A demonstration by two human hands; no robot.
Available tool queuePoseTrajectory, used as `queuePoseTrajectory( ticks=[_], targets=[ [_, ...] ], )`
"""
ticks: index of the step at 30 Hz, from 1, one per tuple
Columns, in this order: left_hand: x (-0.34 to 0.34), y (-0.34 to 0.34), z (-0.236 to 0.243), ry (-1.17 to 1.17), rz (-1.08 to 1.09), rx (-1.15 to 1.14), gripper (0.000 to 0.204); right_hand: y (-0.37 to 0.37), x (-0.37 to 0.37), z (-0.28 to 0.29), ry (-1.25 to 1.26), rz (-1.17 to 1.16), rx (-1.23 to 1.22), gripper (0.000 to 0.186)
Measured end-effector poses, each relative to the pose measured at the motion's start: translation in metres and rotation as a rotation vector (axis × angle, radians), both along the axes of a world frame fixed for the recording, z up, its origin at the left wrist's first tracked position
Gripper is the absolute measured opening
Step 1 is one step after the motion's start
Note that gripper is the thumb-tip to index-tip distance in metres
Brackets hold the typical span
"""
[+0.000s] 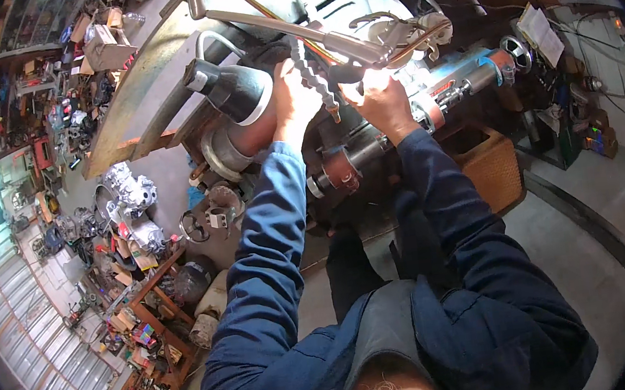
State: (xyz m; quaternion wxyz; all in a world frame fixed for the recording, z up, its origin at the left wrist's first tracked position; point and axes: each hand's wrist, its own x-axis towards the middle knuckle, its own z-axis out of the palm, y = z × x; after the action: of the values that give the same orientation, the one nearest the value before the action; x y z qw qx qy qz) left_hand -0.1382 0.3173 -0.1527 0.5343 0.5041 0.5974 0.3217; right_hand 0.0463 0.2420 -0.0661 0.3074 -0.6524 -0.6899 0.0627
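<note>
Both my arms, in blue sleeves, reach forward over a machine that looks like a lathe or grinder. My left hand (pixel 296 103) is closed beside a grey segmented coolant hose (pixel 312 79) with an orange tip; what its fingers grip is hidden. Curled fingers shape my right hand (pixel 385 103), its thumb toward the hose. A dark rounded piece (pixel 346 73) lies by its fingertips, and I cannot make out what it holds. Below the hands runs a metal shaft assembly (pixel 373 148) with reddish-brown brackets. A black cone-shaped lamp (pixel 239 91) hangs left of my left hand.
A jointed metal arm (pixel 293 26) crosses above the hands. At the right end of the machine is a handwheel (pixel 516 54). A tan ribbed box (pixel 489 175) stands under the shaft. Metal castings (pixel 129 193) and a cluttered wooden shelf (pixel 155 290) are on the left.
</note>
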Motion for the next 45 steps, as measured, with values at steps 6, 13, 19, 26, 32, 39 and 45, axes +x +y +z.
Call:
queuePoseTrajectory(
  ticks=[6,13,19,26,32,39,45],
  targets=[
    [-0.008,-0.008,-0.003,-0.621,-0.008,-0.124,0.019,0.0,-0.002,-0.002,0.027,-0.012,-0.07,0.04],
    [-0.021,0.004,-0.012,-0.968,-0.08,-0.201,0.01,-0.001,0.0,0.001,0.082,-0.039,-0.039,0.036],
    [-0.009,-0.004,0.003,-1.085,0.142,-0.293,0.012,-0.002,-0.001,0.0,0.092,-0.04,-0.08,0.035],
    [-0.002,-0.005,0.021,-0.84,0.225,-0.321,0.01,-0.004,0.002,-0.006,0.121,-0.031,-0.037,0.034],
    [-0.018,0.006,-0.038,-0.321,0.024,0.214,0.008,0.003,-0.003,0.012,0.118,0.014,0.068,0.033],
    [-0.011,0.008,-0.043,-0.147,0.058,0.195,0.012,-0.001,0.0,-0.013,0.18,-0.042,-0.066,0.032],
    [0.001,-0.003,-0.001,0.185,0.1,0.108,0.024,-0.003,0.002,-0.012,0.201,-0.058,-0.124,0.029]
  ],
)
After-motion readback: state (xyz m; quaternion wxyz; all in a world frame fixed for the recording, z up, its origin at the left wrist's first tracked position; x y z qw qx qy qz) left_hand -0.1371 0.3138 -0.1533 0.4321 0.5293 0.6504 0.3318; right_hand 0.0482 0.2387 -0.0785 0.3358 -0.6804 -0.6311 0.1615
